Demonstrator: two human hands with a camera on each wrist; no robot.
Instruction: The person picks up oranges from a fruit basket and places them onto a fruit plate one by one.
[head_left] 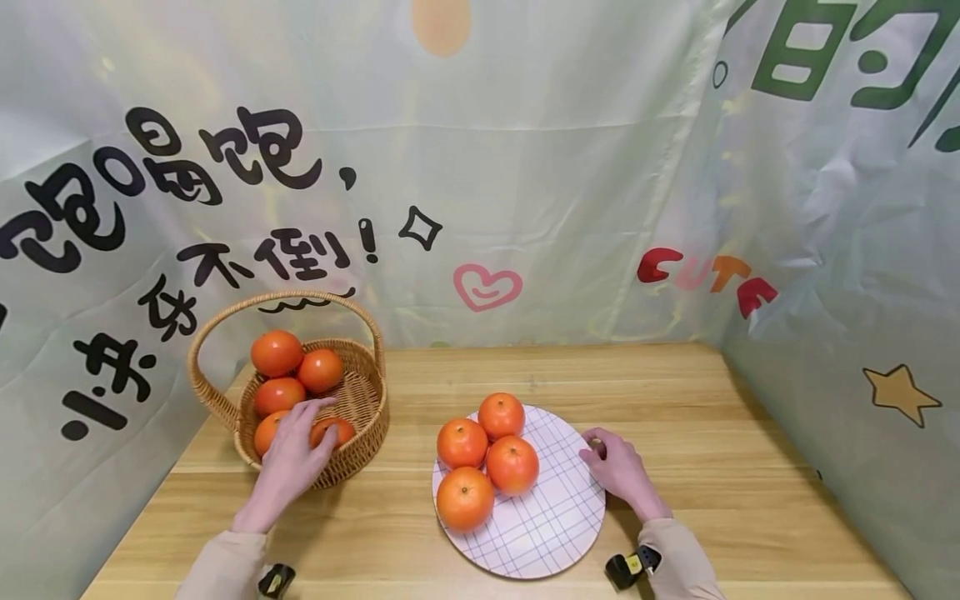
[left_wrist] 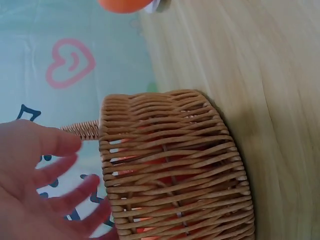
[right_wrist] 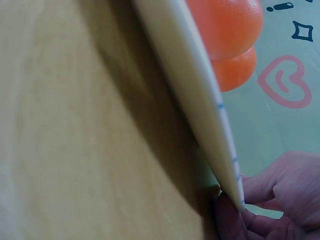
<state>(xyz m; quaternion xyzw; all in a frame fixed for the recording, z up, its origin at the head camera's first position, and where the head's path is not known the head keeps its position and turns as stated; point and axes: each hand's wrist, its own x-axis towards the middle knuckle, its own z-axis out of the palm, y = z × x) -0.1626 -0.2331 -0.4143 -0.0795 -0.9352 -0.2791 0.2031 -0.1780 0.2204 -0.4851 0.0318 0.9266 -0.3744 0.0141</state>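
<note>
My left hand (head_left: 294,446) reaches over the front rim of a wicker basket (head_left: 360,454), its fingers spread loosely beside an orange-red fruit (head_left: 333,431). The left wrist view shows the fingers (left_wrist: 60,172) apart and relaxed by the basket's woven wall (left_wrist: 175,170). Several more glossy fruits (head_left: 276,352) lie inside; one is partly hidden by the hand. At the right rim of a round plate (head_left: 555,517) with a blue check pattern, my right hand (head_left: 618,468) pinches the edge, thumb above and fingers beneath. Several oranges (head_left: 465,498) sit together on the plate's left half.
The basket's tall arched handle (head_left: 288,296) rises above the fruit. Both stand on a wooden table (head_left: 420,375), basket left and plate toward the middle. A printed cloth (head_left: 570,192) hangs behind and along the sides. Small black devices (head_left: 633,567) show near both wrists.
</note>
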